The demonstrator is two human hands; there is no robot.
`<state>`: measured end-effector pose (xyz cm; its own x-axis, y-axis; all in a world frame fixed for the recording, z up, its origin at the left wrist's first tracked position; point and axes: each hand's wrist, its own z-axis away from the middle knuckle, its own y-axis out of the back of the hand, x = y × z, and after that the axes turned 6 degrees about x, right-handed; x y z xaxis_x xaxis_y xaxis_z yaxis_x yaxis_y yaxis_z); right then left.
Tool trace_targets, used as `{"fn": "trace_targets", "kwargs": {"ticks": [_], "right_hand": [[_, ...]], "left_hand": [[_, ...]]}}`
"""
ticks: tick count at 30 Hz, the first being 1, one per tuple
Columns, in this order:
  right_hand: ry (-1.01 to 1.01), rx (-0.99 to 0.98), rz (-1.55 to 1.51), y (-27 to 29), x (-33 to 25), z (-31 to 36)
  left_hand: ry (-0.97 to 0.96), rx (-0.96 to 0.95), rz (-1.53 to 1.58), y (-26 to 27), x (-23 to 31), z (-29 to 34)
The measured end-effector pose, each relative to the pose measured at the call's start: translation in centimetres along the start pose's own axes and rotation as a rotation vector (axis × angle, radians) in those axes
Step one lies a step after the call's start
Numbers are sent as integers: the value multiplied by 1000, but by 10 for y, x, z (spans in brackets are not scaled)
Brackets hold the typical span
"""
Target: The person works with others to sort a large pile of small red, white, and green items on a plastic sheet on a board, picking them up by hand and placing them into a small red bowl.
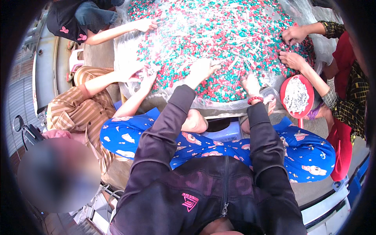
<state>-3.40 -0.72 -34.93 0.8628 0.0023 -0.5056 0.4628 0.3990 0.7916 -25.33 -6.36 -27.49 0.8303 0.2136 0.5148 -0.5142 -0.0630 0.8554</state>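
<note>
A wide heap of small red, green and white plastic pieces (219, 88) is spread before me, with thin white strips scattered through it. My left hand (200, 72) reaches over the near part of the heap, fingers drawn together and pointing right. A pale strip lies by its fingertips, but I cannot tell if it is held. To its right, my right hand (250, 84), with a red bead bracelet (255, 100) at the wrist, has its fingers bent and close together at the pieces. Whatever is between those fingers is too small to make out.
Clear plastic sheeting (235, 105) lines the heap's near edge. A red round dish (297, 96) of white strips stands at right. Co-workers' hands work at the heap's left (143, 74), far left (147, 25) and right (293, 58). A blue plastic stool (225, 133) is below.
</note>
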Motion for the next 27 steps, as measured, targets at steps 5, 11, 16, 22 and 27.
{"fn": "trace_targets", "kwargs": {"ticks": [5,11,16,22,27], "right_hand": [[131,77,190,-17,-9,5],[76,100,19,-11,-28,4],[-322,-112,-549,57,14,-30],[-136,19,308,83,35,-27],[43,8,545,73,36,-19]], "left_hand": [[-195,133,-52,-23,12,-28],[-288,113,-315,-65,57,-32],[-347,53,-210,-70,42,-41],[-207,25,146,-38,40,-61],[-498,-88,-40,-74,77,-66]]}}
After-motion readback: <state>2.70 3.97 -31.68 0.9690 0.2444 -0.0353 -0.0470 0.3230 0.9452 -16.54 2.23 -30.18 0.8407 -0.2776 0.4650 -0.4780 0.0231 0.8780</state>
